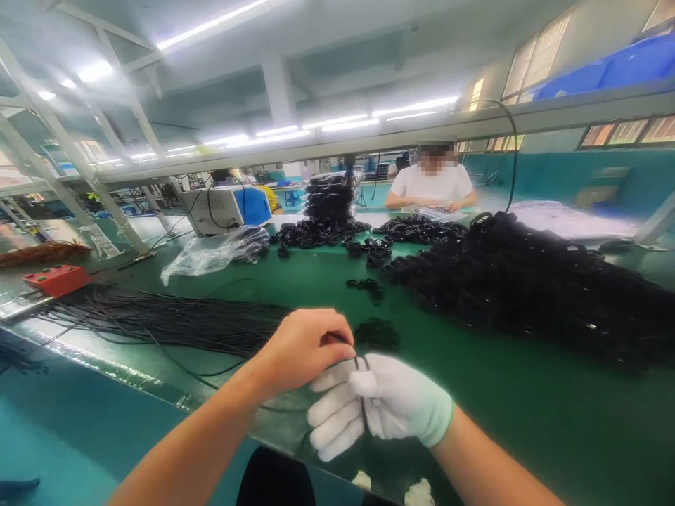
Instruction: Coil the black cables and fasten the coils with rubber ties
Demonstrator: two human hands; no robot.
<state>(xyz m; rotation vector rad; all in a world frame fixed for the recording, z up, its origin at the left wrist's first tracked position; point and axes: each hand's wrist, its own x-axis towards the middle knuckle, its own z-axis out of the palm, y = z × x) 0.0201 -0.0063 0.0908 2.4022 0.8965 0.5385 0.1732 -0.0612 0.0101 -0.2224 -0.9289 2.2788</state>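
My bare left hand (309, 346) is closed in a pinch on a thin black cable (363, 414), just above my right fingers. My right hand (398, 397) wears a white glove with a pale green cuff. Its thumb presses the cable against the palm side, while the other gloved fingers stretch to the left. Part of the cable is hidden by the fingers. Left of my hands, a bundle of long black cables (190, 320) runs across the green table (448, 386). Beyond my hands lies a small dark cluster of coils (377, 334).
A big heap of coiled black cables (527, 281) covers the right side. More coils stand in a stack (328, 200) at the back, near a plastic bag (211, 253) and a white-and-blue machine (226, 207). A red box (60, 280) sits left. Across the table is a person (429, 186).
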